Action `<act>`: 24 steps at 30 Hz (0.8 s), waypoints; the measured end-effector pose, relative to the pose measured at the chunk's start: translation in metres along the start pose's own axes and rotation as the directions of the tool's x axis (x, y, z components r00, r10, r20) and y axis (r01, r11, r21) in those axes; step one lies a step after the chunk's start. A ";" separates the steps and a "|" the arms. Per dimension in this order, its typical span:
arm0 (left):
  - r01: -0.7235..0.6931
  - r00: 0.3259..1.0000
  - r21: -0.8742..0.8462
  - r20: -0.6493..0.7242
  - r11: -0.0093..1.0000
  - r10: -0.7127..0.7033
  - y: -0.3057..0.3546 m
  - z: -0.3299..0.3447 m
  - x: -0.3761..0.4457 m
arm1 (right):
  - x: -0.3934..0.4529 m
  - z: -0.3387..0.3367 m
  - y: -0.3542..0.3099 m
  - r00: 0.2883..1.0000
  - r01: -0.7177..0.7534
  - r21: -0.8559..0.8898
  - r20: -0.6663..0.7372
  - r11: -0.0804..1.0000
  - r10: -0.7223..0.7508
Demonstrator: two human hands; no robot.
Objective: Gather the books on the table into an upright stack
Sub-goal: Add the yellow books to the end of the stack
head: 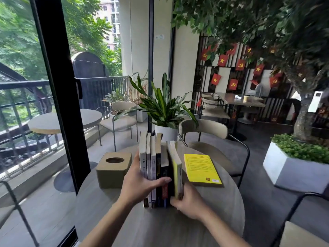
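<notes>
While a tissue box [114, 169] sits leftmost on the round table [110, 207], the left hand [140, 184] clasps the upright row of books [156, 168] — thumb across the spines — the right hand [187, 202] grips its tilted yellow-spined end book [177, 168] (fingers hidden), and a yellow book [202, 169] lies flat, apart.

Head camera: single wide-angle view.
Looks forward and down from above the near edge of the surface [110, 207], close to it; room beyond.
</notes>
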State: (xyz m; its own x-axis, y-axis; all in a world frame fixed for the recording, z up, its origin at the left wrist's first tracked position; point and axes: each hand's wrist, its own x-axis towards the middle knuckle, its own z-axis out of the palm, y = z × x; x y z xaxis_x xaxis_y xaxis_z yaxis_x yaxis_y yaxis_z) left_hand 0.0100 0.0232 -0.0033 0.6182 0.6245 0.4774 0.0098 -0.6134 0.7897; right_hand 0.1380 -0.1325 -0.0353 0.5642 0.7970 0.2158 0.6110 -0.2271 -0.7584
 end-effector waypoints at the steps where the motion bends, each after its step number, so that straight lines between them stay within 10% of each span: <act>1: 0.003 1.000 -0.003 0.014 1.000 -0.003 0.003 -0.002 0.004 | 0.003 0.000 -0.001 0.997 0.017 0.032 0.080 0.999 -0.020; 24: 0.064 0.997 0.129 -0.058 0.990 -0.057 -0.013 -0.010 -0.004 | 0.041 0.052 -0.005 0.984 0.164 0.080 -0.084 0.983 -0.157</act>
State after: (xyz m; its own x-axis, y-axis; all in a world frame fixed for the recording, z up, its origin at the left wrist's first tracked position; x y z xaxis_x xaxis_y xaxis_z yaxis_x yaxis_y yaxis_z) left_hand -0.0003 0.0333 -0.0116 0.5698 0.6854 0.4533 0.1504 -0.6293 0.7625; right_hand 0.1296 -0.0696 -0.0550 0.5055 0.7729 0.3835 0.6488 -0.0476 -0.7595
